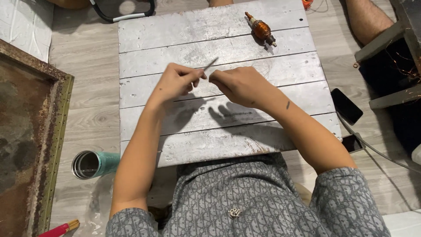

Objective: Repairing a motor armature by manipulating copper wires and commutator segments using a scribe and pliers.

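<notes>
Over a grey plank counter (272, 131), the left hand (177, 81) pinched a thin metal rod (209, 64) that pointed toward 1 o'clock, while the right hand (239, 84) curled closed just beside its lower end; what it gripped could not be told. A copper-wound armature (262, 29) lay at 1 o'clock, well apart.

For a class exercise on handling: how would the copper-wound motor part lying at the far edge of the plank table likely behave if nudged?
The copper-wound motor part looks rounded with a shaft through it, so it would probably roll across the plank table. Its dense winding suggests it is heavy for its size and stiff.
</notes>
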